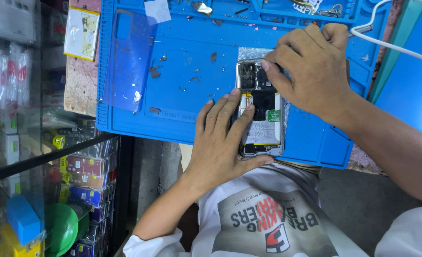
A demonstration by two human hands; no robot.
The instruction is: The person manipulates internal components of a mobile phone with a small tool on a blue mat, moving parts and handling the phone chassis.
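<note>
Blue mat (187, 90) lies under both hands. The left hand (223, 143) rests with its fingers stretched flat on the left edge of the opened phone (263, 114), pressing it down, not closed around it. The right hand (310, 71) is curled over the top of the phone, fingertips near the camera part; what it pinches I cannot tell. Beside, on the left of the mat, lies a clear back cover (127, 62). A white cable (396, 45) runs at the right.

left hand (220, 143) steadies opened phone (261, 112) | right hand (310, 71) at top
</note>
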